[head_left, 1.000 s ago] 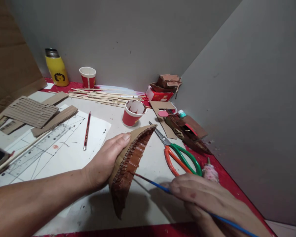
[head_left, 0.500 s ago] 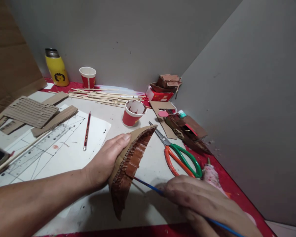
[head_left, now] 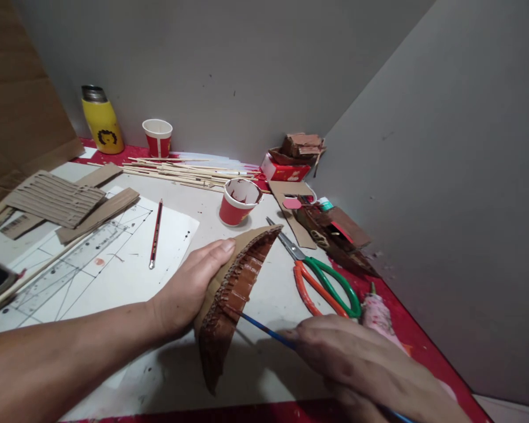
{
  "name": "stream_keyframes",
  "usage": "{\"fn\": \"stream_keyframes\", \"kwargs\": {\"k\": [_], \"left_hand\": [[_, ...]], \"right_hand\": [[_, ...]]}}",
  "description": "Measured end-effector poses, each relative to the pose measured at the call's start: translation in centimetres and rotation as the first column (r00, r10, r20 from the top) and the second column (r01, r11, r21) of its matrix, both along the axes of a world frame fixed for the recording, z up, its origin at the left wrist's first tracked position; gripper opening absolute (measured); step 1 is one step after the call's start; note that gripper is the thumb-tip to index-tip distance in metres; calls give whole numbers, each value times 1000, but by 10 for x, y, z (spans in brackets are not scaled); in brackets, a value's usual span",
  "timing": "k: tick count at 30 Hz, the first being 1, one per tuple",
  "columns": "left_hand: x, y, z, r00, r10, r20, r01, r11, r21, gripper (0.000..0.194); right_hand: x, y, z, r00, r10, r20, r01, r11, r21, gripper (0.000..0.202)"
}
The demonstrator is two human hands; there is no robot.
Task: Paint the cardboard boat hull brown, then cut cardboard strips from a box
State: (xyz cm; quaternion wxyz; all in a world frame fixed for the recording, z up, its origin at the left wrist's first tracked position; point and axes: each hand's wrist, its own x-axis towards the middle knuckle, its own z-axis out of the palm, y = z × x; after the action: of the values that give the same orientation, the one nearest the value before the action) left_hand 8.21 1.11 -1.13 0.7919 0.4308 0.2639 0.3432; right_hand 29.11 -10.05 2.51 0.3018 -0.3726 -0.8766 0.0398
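Note:
My left hand (head_left: 194, 282) grips a curved, crescent-shaped cardboard piece (head_left: 242, 276) by its plain side, thumb on top. Brown paint, glossy in places, covers its inner face. In my right hand (head_left: 352, 358) is a thin blue paintbrush (head_left: 267, 331), held with closed fingers; its tip touches the painted face near the corrugated edge. Just behind the piece stands a red and white paper cup (head_left: 237, 210) with brown paint smeared inside. Scissors (head_left: 312, 264) with one orange and one green handle lie open to the right of the piece.
At the left lie cardboard strips (head_left: 57, 197), a clear ruler (head_left: 74, 264) and a pencil (head_left: 156, 235) on drawn paper. Thin wooden sticks (head_left: 189, 171), a second cup (head_left: 157, 140) and a yellow bottle (head_left: 101, 123) line the back. A brown cardboard model (head_left: 335, 229) sits at right.
The brush has shifted slightly up and left along the painted face, its tip still against it. My left hand and the cardboard piece have barely moved.

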Motion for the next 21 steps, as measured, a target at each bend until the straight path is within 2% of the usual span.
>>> {"fn": "stream_keyframes", "kwargs": {"k": [3, 8, 12, 14, 18, 21], "left_hand": [[0, -2, -1, 1000, -1, 6, 1, 1000, -15, 41], [0, -2, -1, 1000, -5, 26, 6, 1000, -24, 40], [0, -1, -1, 999, -13, 32, 14, 1000, -23, 39], [0, 0, -1, 999, -18, 46, 19, 1000, -21, 39], [0, -2, -1, 999, -20, 40, 22, 999, -33, 40], [0, -2, -1, 999, -15, 36, 17, 999, -42, 42]], "right_hand": [[-3, 3, -3, 1000, 27, 7, -27, 1000, 15, 21], [-2, -1, -8, 999, -16, -39, 18, 999, 44, 30], [2, -6, -3, 998, -45, 39, 45, 999, 7, 28], [1, -5, -2, 997, -16, 75, 18, 999, -28, 25], [1, -2, -6, 999, 32, 21, -32, 999, 14, 32], [4, -4, -10, 1000, -22, -14, 22, 999, 25, 40]]}}
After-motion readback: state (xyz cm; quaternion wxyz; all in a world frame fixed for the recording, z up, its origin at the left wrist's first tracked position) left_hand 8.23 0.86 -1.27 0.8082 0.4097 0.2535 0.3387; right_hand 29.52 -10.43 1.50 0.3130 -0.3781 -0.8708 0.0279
